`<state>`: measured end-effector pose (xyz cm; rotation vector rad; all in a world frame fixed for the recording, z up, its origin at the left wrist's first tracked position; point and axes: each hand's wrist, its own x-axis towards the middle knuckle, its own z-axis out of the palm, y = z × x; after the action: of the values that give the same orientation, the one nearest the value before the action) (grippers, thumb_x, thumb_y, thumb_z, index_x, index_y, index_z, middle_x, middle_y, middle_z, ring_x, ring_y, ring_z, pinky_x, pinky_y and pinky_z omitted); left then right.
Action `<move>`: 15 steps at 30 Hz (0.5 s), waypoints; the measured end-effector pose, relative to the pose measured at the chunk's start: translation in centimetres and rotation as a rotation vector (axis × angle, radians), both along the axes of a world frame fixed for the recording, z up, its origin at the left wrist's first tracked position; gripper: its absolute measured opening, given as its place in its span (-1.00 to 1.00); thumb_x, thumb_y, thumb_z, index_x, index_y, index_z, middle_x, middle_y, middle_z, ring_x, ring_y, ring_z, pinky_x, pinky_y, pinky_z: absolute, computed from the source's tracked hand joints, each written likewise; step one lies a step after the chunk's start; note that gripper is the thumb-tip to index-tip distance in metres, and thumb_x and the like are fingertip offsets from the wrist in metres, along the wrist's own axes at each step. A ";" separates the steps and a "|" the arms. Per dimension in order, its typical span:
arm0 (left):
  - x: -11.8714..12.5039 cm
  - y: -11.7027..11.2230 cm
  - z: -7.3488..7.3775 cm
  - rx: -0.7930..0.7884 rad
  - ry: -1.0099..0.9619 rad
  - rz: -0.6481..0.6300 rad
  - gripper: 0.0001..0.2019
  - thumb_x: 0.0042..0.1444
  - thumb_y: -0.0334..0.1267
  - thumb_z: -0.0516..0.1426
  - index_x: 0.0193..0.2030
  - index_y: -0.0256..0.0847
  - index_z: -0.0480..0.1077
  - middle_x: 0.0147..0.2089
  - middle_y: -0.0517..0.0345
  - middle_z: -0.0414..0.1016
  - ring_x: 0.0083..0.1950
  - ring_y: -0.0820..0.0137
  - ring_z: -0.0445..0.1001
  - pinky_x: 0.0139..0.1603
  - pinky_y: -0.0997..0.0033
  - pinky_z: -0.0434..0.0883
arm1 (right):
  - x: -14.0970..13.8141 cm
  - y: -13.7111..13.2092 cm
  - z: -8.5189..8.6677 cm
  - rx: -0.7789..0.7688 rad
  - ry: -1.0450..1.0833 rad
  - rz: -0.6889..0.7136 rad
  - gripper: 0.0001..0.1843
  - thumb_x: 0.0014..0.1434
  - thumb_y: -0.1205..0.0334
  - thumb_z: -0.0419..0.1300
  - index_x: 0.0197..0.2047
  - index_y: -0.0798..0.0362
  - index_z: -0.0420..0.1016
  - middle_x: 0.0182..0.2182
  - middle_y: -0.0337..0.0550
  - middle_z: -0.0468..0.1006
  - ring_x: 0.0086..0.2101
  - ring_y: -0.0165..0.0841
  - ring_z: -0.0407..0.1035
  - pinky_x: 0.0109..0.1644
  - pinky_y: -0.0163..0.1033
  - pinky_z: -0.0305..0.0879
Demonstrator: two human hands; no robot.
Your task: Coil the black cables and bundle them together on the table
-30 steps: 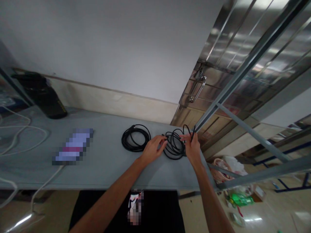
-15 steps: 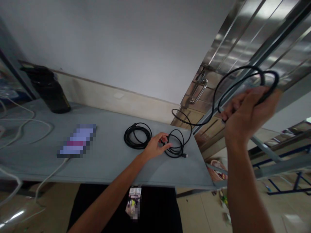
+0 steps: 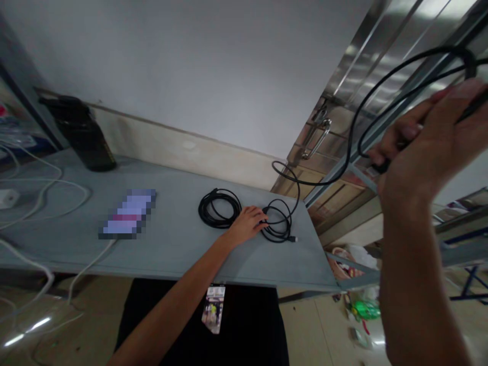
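My right hand (image 3: 434, 137), raised at the upper right, is closed round a black cable (image 3: 348, 142) that makes large loops above it. A dark plug end pokes out below its fingers. From there the cable runs down and left to a loose coil (image 3: 280, 238) on the grey table. My left hand (image 3: 247, 224) rests palm down at the left side of this coil, its fingers bent over the cable; their tips are partly hidden. A plug (image 3: 293, 239) sticks out at the coil's lower right. Just left of the hand lies another neatly wound black cable (image 3: 206, 216).
On the table (image 3: 171, 254) lies a phone (image 3: 131, 211) with a white cord (image 3: 89, 264). A black bottle (image 3: 82, 134) stands by the wall. White cables and a white adapter (image 3: 8, 198) are at far left. Beyond the table's right edge are metal bars and a basket (image 3: 341, 262).
My right hand has moved up and to the right, carrying the cable loops. My left hand's fingers have come down over the coil, and the gap between thumb and fingers no longer shows.
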<state>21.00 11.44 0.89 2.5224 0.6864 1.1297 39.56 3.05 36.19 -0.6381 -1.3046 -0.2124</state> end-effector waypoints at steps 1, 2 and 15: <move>0.0 -0.1 0.0 -0.006 -0.007 -0.015 -0.84 0.58 -0.16 0.24 0.11 -0.09 0.65 0.07 -0.01 0.71 0.19 0.13 0.64 0.33 -0.01 0.48 | 0.2 -0.1 -0.5 -0.020 -0.046 0.015 -0.69 0.65 -0.08 0.16 -0.13 -0.12 0.30 -0.50 -0.52 0.14 -0.66 -0.49 0.00 -0.69 -0.36 -0.09; 0.0 -0.1 0.1 -0.014 -0.020 -0.023 -0.82 0.60 -0.16 0.20 0.10 -0.10 0.65 0.06 0.00 0.72 0.16 0.14 0.66 0.30 0.03 0.50 | 0.6 -0.2 -1.0 -0.072 -0.076 0.020 -0.65 0.63 -0.15 0.17 -0.13 -0.11 0.34 -0.51 -0.53 0.15 -0.68 -0.49 -0.01 -0.71 -0.37 -0.08; -1.5 -0.4 2.4 -0.240 -0.671 0.241 -0.60 0.57 0.07 0.17 -0.15 -0.13 0.68 -0.29 0.05 0.64 -0.23 0.23 0.63 -0.12 0.24 0.55 | 10.6 2.9 -3.1 -0.288 0.294 -0.135 -0.56 0.53 -0.13 0.10 -0.19 0.00 0.61 -0.48 -0.26 0.62 -0.68 -0.46 0.42 -0.55 -0.25 0.18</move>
<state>19.48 11.04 3.31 1.7274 0.8695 1.7279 50.16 5.97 33.14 -0.9660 -1.0162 -0.0362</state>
